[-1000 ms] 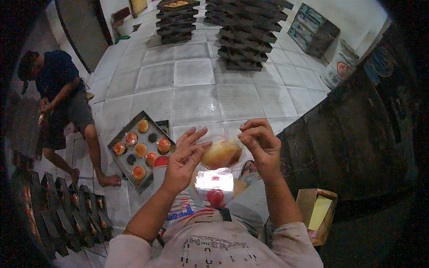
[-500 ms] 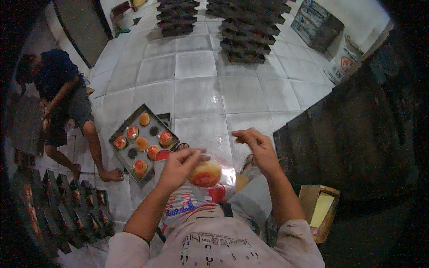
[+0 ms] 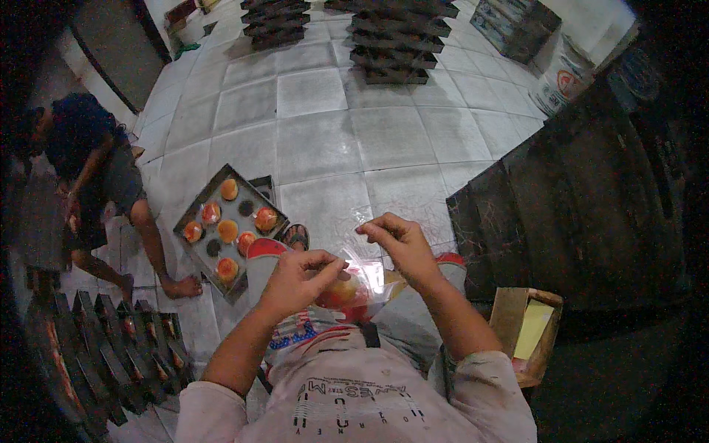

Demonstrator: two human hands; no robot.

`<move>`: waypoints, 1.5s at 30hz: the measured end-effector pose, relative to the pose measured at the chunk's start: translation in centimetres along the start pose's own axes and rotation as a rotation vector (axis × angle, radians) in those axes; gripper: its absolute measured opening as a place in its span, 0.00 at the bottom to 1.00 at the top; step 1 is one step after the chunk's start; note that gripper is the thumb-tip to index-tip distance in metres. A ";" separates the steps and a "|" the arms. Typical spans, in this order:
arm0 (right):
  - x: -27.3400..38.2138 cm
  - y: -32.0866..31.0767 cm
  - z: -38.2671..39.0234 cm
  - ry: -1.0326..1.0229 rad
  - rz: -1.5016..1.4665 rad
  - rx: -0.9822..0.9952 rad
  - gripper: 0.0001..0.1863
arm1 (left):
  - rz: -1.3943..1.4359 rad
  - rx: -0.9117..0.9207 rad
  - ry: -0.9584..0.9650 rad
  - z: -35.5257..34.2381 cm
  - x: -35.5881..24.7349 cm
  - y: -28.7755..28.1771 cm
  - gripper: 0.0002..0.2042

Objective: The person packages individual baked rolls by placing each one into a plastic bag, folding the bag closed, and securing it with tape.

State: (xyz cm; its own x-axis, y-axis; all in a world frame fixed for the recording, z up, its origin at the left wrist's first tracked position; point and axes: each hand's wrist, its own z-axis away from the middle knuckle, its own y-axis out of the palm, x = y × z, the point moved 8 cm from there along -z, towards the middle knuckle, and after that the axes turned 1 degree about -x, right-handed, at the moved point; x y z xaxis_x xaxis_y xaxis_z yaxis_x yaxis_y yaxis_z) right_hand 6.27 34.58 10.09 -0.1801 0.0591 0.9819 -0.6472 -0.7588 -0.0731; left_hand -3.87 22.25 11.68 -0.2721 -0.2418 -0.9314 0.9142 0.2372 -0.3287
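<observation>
A round golden bun with a reddish underside or label (image 3: pixel 338 294) is over my lap, partly hidden by clear, shiny plastic wrap (image 3: pixel 363 275). My left hand (image 3: pixel 304 279) is closed, thumb against fingers, pinching the wrap's left side just above the bun. My right hand (image 3: pixel 401 247) is also closed, its fingertips pinched at the wrap's upper right edge. Ahead and left, a dark square tray (image 3: pixel 244 208) on the floor carries several buns (image 3: pixel 227 230), some wrapped with red showing.
To my right is a wooden box (image 3: pixel 507 314) with yellow paper inside, beside a large dark panelled surface (image 3: pixel 569 221). Stacked trays (image 3: pixel 391 55) stand far ahead; more trays (image 3: pixel 122 354) are near left. Another person (image 3: pixel 96 162) sits bent over at the left. A white sack (image 3: pixel 561 77) stands far right.
My right hand has moved left and closed its fingers on the plastic wrap. The wrap now stretches up between both hands, covering more of the bun. My view has shifted slightly.
</observation>
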 end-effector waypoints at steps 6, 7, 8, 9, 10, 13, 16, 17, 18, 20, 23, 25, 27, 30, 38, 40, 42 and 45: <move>-0.1 3.7 1.9 0.083 -0.244 0.320 0.23 | -0.127 -0.045 0.102 0.1 -1.4 0.3 0.08; -0.2 3.6 2.0 0.077 -0.234 0.297 0.23 | -0.194 -0.064 0.174 0.1 -2.0 0.4 0.07; -0.4 3.6 2.0 0.071 -0.226 0.279 0.22 | -0.263 -0.086 0.244 0.2 -2.6 0.4 0.07; -0.5 3.7 2.1 0.085 -0.241 0.265 0.19 | -0.296 -0.109 0.301 0.2 -2.9 0.4 0.07; -0.7 3.7 2.1 0.100 -0.255 0.251 0.17 | -0.329 -0.132 0.359 0.2 -3.0 0.5 0.06; -0.4 2.6 2.2 -0.001 -0.131 0.168 0.10 | -0.367 -0.092 0.355 0.0 -3.5 0.9 0.07; -1.3 -0.1 1.5 -0.041 -0.009 0.020 0.07 | -0.242 -0.032 0.224 0.1 -3.3 1.0 0.07; -1.9 -1.9 1.1 -0.033 0.018 -0.044 0.07 | -0.176 -0.013 0.179 0.1 -3.1 0.9 0.07; -3.1 -4.3 0.5 0.005 -0.112 -0.070 0.07 | -0.034 -0.086 0.112 0.3 -2.3 -0.2 0.07; -6.3 -10.1 0.3 0.154 -0.117 -0.048 0.08 | 0.262 -0.219 -0.016 0.7 0.1 -1.9 0.08; -8.4 -12.3 1.2 0.263 0.359 -0.137 0.09 | 0.552 -0.320 -0.147 1.2 2.5 -2.9 0.09; -7.6 -10.6 0.6 0.222 0.387 -0.090 0.11 | 0.432 -0.196 -0.141 0.8 2.3 -1.6 0.09; -4.3 -3.8 0.2 0.098 0.143 0.176 0.09 | 0.255 -0.092 -0.107 0.9 2.3 0.2 0.09; -0.8 3.2 1.1 0.139 -0.043 0.523 0.10 | -0.029 -0.012 -0.056 1.0 0.8 0.8 0.08; -0.8 6.3 2.7 0.146 -0.201 0.732 0.13 | -0.071 0.075 0.129 1.2 -0.3 0.4 0.06; -0.5 6.0 3.0 0.096 -0.123 0.752 0.13 | -0.112 0.089 0.226 1.1 -0.5 0.7 0.06; -0.5 4.7 3.1 0.053 -0.153 0.710 0.13 | -0.214 0.089 0.373 1.2 -1.5 1.0 0.06; -3.7 -1.0 2.1 0.076 -0.345 0.509 0.12 | 0.076 0.019 0.012 1.3 0.7 0.0 0.08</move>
State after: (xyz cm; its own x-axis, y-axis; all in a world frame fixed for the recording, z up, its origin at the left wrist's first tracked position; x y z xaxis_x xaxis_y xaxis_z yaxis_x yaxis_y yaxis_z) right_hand 9.19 33.78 6.88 -0.0882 0.3878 0.9175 -0.2461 -0.9010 0.3572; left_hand -3.71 20.88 11.27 -0.2048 -0.2129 -0.9554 0.9380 0.2363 -0.2538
